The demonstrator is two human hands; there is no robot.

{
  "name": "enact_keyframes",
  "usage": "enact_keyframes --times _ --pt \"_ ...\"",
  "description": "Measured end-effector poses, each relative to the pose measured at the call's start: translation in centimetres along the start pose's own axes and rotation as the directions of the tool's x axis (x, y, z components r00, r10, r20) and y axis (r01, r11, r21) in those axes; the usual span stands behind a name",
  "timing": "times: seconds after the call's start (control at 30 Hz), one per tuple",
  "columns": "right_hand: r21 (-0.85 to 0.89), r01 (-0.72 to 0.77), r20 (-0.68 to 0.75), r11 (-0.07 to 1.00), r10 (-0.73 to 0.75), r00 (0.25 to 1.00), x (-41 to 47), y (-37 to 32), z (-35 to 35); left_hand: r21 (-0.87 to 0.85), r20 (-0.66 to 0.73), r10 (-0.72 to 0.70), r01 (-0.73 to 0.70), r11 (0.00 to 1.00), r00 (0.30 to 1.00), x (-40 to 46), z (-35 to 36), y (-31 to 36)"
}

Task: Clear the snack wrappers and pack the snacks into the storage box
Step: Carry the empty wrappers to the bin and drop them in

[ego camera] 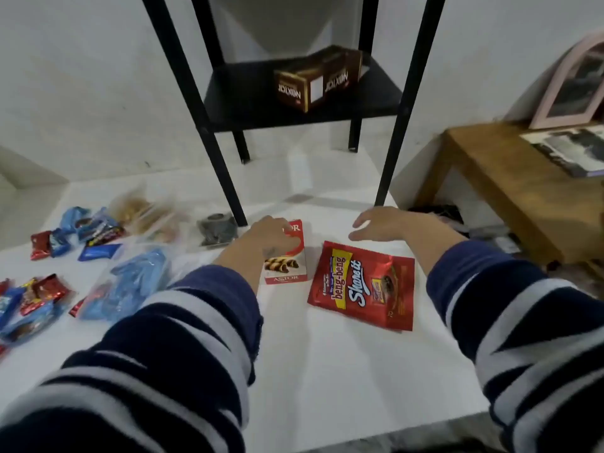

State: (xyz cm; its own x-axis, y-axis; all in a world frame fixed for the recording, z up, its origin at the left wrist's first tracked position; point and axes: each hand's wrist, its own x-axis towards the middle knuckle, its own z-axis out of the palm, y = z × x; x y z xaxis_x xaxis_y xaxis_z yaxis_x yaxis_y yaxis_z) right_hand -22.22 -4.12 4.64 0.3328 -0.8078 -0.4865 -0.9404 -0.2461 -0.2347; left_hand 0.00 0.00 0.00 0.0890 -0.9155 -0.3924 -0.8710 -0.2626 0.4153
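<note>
A white and red Astor wafer box (289, 266) lies on the white surface (327, 371). My left hand (264, 238) rests over its far end, fingers curled on the box. A red Beng-Beng Share It pouch (362, 286) lies flat to the right of the box. My right hand (382, 223) hovers just beyond the pouch with fingers spread and nothing in it. Several small blue and red snack packets (78, 235) and clear bags of blue wrappers (137, 279) lie scattered at the left. No storage box shows clearly.
A black metal shelf (300, 103) stands at the back, its legs on the surface, with a brown carton (313, 80) on it. A wooden side table (523, 188) with pictures stands at the right. A clear bag of dark items (217, 230) lies by the shelf leg.
</note>
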Motion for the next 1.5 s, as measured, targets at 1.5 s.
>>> enact_keyframes --times 1.5 --pt "0.549 0.493 -0.354 0.675 -0.347 0.868 -21.7 -38.0 6.8 -0.465 -0.660 -0.469 0.171 0.869 0.587 -42.0 -9.3 -27.6"
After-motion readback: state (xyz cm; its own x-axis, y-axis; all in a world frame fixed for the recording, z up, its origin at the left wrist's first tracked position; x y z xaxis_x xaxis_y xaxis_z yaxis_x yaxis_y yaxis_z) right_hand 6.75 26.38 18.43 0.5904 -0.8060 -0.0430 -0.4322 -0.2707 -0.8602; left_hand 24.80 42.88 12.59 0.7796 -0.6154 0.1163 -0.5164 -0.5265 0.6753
